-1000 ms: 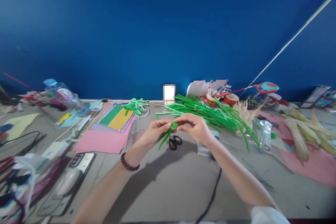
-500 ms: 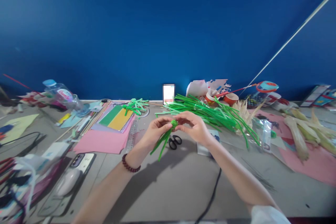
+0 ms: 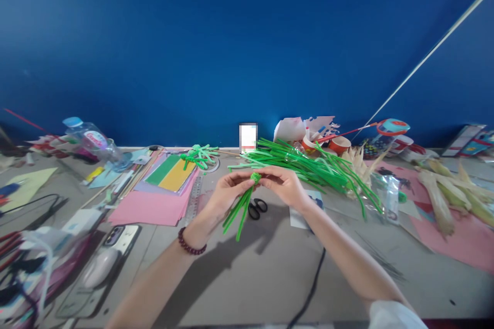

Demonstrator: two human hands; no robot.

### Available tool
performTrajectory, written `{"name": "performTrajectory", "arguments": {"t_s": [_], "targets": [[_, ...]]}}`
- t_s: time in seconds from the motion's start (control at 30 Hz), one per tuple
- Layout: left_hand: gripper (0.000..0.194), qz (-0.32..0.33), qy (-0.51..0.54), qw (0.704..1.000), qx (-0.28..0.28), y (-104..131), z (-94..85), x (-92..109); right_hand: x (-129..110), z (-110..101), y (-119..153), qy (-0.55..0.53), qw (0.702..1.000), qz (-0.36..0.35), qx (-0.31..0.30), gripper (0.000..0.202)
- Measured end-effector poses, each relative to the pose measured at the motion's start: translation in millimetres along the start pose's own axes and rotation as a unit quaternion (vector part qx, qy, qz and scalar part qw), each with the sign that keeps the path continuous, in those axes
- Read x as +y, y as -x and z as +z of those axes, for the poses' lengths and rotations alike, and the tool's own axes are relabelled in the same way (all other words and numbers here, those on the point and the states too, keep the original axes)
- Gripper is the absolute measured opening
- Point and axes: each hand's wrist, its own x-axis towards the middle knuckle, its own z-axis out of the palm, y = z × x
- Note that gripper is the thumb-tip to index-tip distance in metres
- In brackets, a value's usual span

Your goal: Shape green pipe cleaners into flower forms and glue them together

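Observation:
A small bundle of green pipe cleaners [image 3: 242, 208] hangs down from a knotted green top held between both hands. My left hand [image 3: 230, 191] pinches the bundle near its top from the left. From the right, my right hand [image 3: 281, 185] has its thumb and fingers closed at the same green knot. Black-handled scissors [image 3: 258, 208] lie on the table just below the hands. Behind the right hand is a large pile of loose green pipe cleaners [image 3: 312, 164]. A green pipe-cleaner piece with several arms [image 3: 199, 155] lies at the back, left of the hands.
Coloured paper sheets [image 3: 152, 208] and a clear ruler [image 3: 194, 199] lie left of the hands. Further left are a bottle [image 3: 94, 139] and a phone [image 3: 83, 288] with a mouse on it. Corn husks [image 3: 440, 195] lie at the right; a black cable [image 3: 314, 288] crosses the front.
The bundle's loose ends have swung slightly right and down and spread a little. Both hands have shifted only slightly, still closed at the green knot.

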Motion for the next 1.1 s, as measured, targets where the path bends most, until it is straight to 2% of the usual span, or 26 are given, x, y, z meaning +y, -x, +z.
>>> {"name": "performTrajectory", "arguments": {"t_s": [0.1, 0.27, 0.47, 0.63, 0.83, 0.97, 1.1], "targets": [[0.030, 0.010, -0.028, 0.999, 0.028, 0.5, 1.4, -1.6, -2.0, 2.4, 0.5, 0.006, 1.000, 0.015, 0.024, 0.021], [0.032, 0.030, -0.076, 0.995, 0.060, 1.0, -0.5, -6.0, 3.4, 6.3, 0.6, 0.015, 0.998, 0.002, 0.067, 0.018], [0.027, 0.053, -0.096, 0.992, 0.062, 4.4, 0.2, -5.7, 6.4, 12.8, 3.1, -0.002, 0.996, -0.026, 0.086, 0.016], [0.026, 0.029, -0.045, 0.998, 0.045, 4.3, 2.3, -3.0, 4.1, 11.4, 3.6, 0.030, 0.995, -0.043, 0.089, 0.017], [0.029, -0.046, 0.005, 0.999, 0.021, 3.3, 0.7, -1.3, 4.2, 9.9, 0.5, -0.030, 0.997, -0.010, 0.065, 0.029], [0.030, -0.045, -0.008, 0.999, 0.009, 7.0, 2.1, 0.5, 6.0, 12.1, 0.9, -0.059, 0.995, 0.010, 0.083, 0.026], [0.025, -0.025, -0.016, 0.998, 0.048, 8.9, 5.8, 0.8, 8.7, 16.0, 2.5, -0.067, 0.993, 0.000, 0.095, 0.019]]}}
